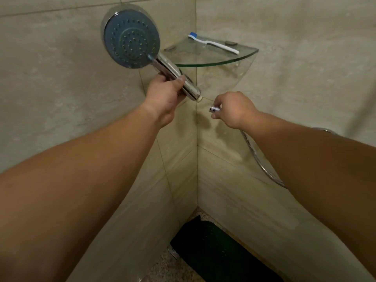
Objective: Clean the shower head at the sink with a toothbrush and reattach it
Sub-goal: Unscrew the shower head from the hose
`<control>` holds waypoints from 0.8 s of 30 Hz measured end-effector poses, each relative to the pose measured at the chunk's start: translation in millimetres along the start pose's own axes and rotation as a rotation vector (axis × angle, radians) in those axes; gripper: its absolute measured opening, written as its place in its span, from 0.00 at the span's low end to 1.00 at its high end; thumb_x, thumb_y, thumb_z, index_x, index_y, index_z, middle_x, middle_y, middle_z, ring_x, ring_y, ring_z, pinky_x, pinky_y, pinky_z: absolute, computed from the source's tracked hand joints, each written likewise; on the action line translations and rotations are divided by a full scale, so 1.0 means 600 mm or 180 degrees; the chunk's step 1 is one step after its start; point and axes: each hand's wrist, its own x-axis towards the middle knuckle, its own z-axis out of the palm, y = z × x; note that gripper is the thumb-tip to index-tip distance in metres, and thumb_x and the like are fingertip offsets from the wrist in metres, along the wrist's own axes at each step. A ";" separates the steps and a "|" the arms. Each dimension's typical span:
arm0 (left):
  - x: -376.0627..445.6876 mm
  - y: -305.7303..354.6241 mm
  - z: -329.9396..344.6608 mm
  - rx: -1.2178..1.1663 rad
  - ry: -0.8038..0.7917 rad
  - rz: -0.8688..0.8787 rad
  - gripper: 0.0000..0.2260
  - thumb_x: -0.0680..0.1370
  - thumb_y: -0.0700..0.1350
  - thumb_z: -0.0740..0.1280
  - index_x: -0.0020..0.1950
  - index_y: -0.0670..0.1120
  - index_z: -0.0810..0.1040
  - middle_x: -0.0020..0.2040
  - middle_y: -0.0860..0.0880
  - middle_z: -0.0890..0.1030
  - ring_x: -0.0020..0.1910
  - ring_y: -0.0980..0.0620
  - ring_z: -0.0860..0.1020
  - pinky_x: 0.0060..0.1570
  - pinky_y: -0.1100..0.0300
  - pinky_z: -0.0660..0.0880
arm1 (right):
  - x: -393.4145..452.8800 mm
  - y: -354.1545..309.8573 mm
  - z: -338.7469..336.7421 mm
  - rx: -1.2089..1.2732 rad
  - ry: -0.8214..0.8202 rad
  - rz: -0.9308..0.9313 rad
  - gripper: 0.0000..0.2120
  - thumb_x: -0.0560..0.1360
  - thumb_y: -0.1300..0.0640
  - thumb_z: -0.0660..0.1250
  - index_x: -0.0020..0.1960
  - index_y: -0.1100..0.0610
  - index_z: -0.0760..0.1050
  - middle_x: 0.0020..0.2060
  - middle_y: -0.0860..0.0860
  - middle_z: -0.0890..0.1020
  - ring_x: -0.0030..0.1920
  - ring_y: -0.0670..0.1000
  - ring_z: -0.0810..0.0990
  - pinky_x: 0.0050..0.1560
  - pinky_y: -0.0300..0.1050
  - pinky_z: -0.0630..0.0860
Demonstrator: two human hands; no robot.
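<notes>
My left hand (pixel 165 94) grips the chrome handle of the shower head (pixel 131 38), whose round blue-grey nozzle face points toward me. The handle's threaded end is bare, a short gap from the hose. My right hand (pixel 232 109) pinches the metal nut at the end of the shower hose (pixel 257 157), which hangs down to the right behind my forearm. A white toothbrush (pixel 213 43) with a blue head lies on the glass corner shelf (pixel 244 57), above and between my hands.
Beige tiled walls meet in a corner straight ahead. A dark green mat (pixel 219 253) lies on the speckled floor below, with a metal drain edge (pixel 173 252) beside it.
</notes>
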 end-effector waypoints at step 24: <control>-0.023 -0.024 -0.008 0.0154 0.0023 -0.0144 0.16 0.84 0.35 0.64 0.72 0.38 0.71 0.65 0.40 0.79 0.62 0.44 0.81 0.65 0.47 0.79 | -0.075 0.088 0.094 -0.0627 -0.0744 0.0533 0.10 0.75 0.53 0.69 0.52 0.57 0.82 0.48 0.56 0.83 0.50 0.58 0.80 0.43 0.42 0.72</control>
